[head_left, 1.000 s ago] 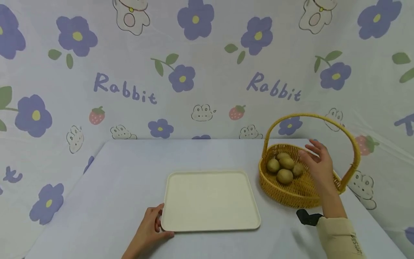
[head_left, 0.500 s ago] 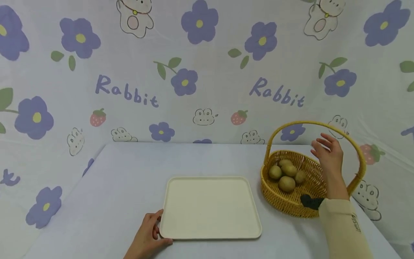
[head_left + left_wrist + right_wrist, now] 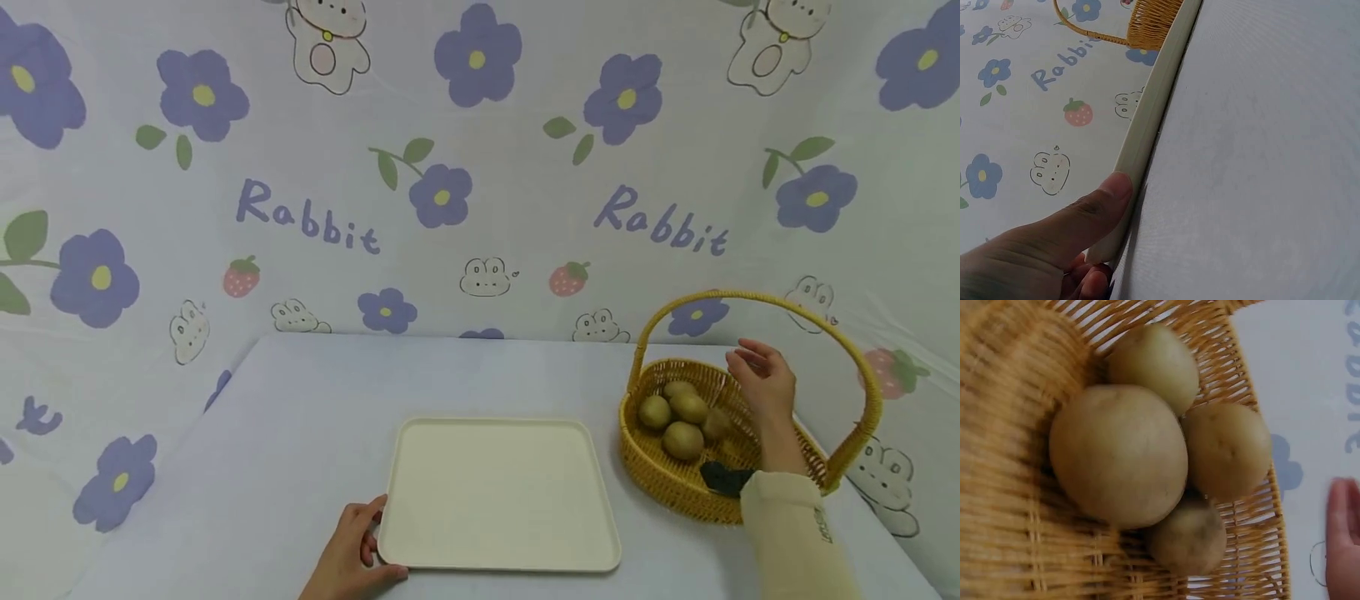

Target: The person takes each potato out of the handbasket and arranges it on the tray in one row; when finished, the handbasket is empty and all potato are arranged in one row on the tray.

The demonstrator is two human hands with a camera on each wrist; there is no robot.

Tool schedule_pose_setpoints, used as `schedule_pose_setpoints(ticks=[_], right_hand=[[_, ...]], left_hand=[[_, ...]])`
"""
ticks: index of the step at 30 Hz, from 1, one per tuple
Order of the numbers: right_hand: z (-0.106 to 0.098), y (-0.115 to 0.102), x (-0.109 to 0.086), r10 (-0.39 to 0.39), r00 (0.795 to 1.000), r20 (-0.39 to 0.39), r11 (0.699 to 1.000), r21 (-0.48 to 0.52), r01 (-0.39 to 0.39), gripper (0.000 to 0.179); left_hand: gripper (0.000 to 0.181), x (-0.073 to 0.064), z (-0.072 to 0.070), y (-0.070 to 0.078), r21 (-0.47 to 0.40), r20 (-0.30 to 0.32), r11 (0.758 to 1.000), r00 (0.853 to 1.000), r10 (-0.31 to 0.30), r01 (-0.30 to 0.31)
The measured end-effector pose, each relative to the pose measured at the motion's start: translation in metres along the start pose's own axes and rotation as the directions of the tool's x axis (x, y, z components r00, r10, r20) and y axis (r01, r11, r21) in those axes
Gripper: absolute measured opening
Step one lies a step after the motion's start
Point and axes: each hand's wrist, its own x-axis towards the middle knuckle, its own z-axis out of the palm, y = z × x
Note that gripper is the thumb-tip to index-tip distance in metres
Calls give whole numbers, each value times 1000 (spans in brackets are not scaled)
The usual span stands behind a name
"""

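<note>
A cream rectangular tray [image 3: 498, 496] lies flat on the white table. At its near left corner my left hand [image 3: 352, 550] grips it, thumb on the front edge [image 3: 1138, 144] and fingers curled at the left side. On the right stands a yellow wicker basket [image 3: 663, 483] with a tall arched handle. Several brown potatoes [image 3: 682, 440] lie bunched in its left part, and the right wrist view shows potatoes [image 3: 1119, 456] up close. Over the basket's right side, under the handle, hovers my right hand [image 3: 768, 387], fingers loosely bent and holding nothing.
The basket's handle [image 3: 757, 297] arches over my right hand. A black wrist-worn piece [image 3: 726, 479] shows in front of my right sleeve. Behind the table [image 3: 360, 392] hangs a white cloth [image 3: 525, 208] with flowers and rabbits.
My right hand has risen and shifted right above the basket, then dropped a little. The head view has tilted, shifting the scene downward and right. My left hand stays on the tray corner.
</note>
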Motion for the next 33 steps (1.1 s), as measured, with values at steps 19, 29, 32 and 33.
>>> schedule_pose_setpoints(ticks=[19, 29, 32, 33], right_hand=[[3, 2, -9, 164, 760, 629, 770, -563, 300, 57], [-5, -26, -13, 56, 751, 658, 952, -263, 159, 48], [4, -43, -17, -6, 704, 710, 993, -81, 90, 45], [8, -47, -19, -38, 687, 726, 996, -24, 81, 45]], left_hand=[[90, -1, 3, 4, -2, -51, 999, 998, -40, 40], [90, -2, 6, 1, 11, -42, 999, 998, -38, 39], [92, -2, 5, 0, 17, -46, 998, 997, -67, 68], [93, -2, 5, 0, 17, -47, 997, 996, -77, 78]])
